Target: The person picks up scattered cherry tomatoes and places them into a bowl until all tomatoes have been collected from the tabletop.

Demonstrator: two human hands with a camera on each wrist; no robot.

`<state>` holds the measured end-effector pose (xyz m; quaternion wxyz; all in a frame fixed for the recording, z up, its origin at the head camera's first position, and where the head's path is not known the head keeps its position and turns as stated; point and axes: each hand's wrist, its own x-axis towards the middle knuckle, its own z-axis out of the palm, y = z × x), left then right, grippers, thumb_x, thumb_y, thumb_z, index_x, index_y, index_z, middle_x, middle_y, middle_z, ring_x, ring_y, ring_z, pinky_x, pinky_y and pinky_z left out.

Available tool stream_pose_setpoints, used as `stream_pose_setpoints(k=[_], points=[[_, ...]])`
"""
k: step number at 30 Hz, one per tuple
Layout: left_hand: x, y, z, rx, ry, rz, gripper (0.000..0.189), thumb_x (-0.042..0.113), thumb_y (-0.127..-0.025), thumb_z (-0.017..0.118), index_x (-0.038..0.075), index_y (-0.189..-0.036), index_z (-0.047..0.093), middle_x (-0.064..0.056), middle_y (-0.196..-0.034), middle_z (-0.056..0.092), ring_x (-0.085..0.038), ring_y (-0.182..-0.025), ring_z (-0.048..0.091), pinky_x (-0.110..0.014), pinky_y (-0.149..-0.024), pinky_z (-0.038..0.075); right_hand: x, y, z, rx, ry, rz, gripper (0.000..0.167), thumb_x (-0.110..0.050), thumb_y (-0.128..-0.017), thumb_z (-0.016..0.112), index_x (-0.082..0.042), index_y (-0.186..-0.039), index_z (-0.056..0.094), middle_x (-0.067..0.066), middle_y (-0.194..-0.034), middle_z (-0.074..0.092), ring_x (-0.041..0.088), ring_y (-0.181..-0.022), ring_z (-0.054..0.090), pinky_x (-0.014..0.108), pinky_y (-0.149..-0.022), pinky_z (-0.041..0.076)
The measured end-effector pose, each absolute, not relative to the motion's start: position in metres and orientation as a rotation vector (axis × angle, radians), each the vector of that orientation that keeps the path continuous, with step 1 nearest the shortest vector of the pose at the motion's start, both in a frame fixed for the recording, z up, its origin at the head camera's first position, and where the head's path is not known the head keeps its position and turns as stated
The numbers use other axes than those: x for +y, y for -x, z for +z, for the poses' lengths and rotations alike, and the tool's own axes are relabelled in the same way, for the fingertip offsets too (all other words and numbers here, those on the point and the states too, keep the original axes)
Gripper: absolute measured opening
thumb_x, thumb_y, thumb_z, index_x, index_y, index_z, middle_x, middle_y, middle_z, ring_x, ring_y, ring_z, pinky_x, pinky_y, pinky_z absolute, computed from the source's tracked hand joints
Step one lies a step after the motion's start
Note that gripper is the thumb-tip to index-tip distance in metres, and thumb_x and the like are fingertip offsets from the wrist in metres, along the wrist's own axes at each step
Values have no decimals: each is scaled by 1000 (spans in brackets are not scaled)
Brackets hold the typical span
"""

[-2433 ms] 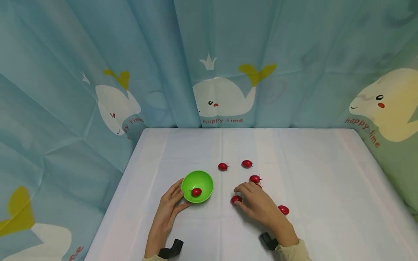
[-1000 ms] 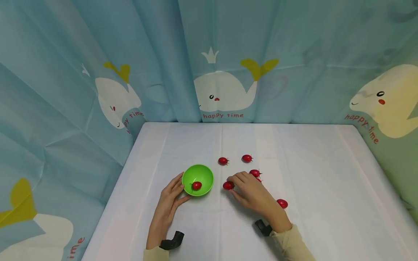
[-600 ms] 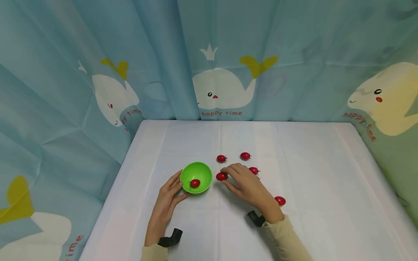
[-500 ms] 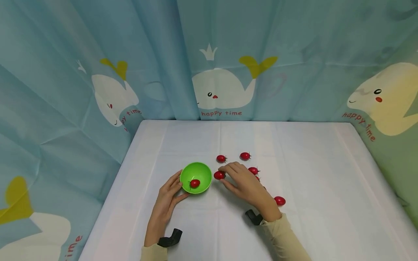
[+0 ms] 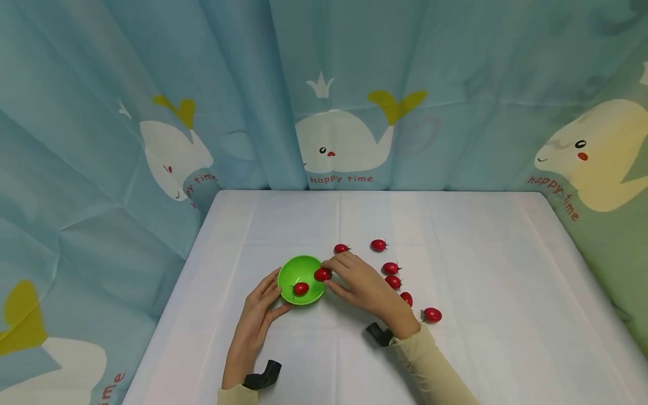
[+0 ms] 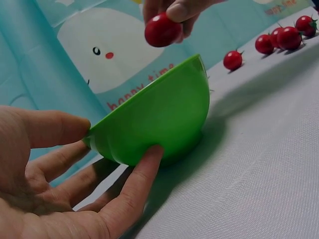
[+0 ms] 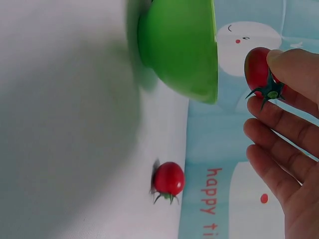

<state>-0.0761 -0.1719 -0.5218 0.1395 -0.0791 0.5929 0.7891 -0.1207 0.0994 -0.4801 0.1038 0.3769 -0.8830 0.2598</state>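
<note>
A green bowl (image 5: 288, 271) stands on the white table with one cherry tomato (image 5: 301, 288) inside. My left hand (image 5: 259, 315) holds the bowl from its left; the left wrist view shows fingertips at the rim and lower wall (image 6: 149, 119). Over the bowl's right rim, my right hand (image 5: 360, 283) pinches another cherry tomato (image 5: 322, 274) between thumb and fingers. In the right wrist view this held tomato (image 7: 257, 69) has its green stem end showing, clear of the bowl (image 7: 184, 50). The left wrist view also puts it above the rim.
Several cherry tomatoes lie right of the bowl: one (image 5: 341, 248) just beyond my right hand, one (image 5: 378, 245) farther back, and others in a loose line down to a near one (image 5: 432, 315). A whale-print curtain (image 5: 344, 67) borders the table's back edge.
My right hand has picked up a cherry tomato from the table and carried it left to above the bowl's rim. The left hand stays at the bowl.
</note>
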Motion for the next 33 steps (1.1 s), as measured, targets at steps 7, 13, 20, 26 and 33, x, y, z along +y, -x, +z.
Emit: stream_pose_setpoints(k=[7,13,20,26,33], points=[[-172,74,-523,1721,223,2268,53,15,-109,52,15,-161,39,-11,-167,36,-29,-150,42,-37,-99,61,89,124,-481,-2617,-1149,735,36,-25,-95,79,-13,-127,68,-2,-116,69,13,-110,63,30,-98,59],[-173,73,-524,1736,205,2267,53,17,-110,53,16,-160,39,-11,-167,37,-20,-145,49,-35,-99,61,76,128,-483,-2618,-1186,696,37,-26,-94,79,-13,-127,68,-1,-115,70,15,-108,63,28,-95,59],[-172,74,-524,1730,207,2271,54,18,-110,53,15,-161,38,-11,-168,36,-22,-146,47,-35,-98,61,62,134,-486,-2644,-1219,655,33,-28,-97,76,-13,-126,68,-1,-116,71,15,-107,63,28,-95,58],[-172,72,-524,1712,244,2274,53,15,-109,53,14,-160,39,-12,-167,36,-19,-144,50,-37,-97,62,53,135,-489,-2679,-1243,595,30,-29,-99,73,-13,-124,69,-1,-115,71,15,-107,63,28,-96,58],[-172,74,-522,1728,197,2276,54,17,-110,52,14,-161,37,-12,-168,35,-21,-147,47,-37,-100,61,42,140,-486,-2693,-1232,455,25,-27,-100,72,-13,-122,69,-1,-112,71,14,-104,62,25,-94,57]])
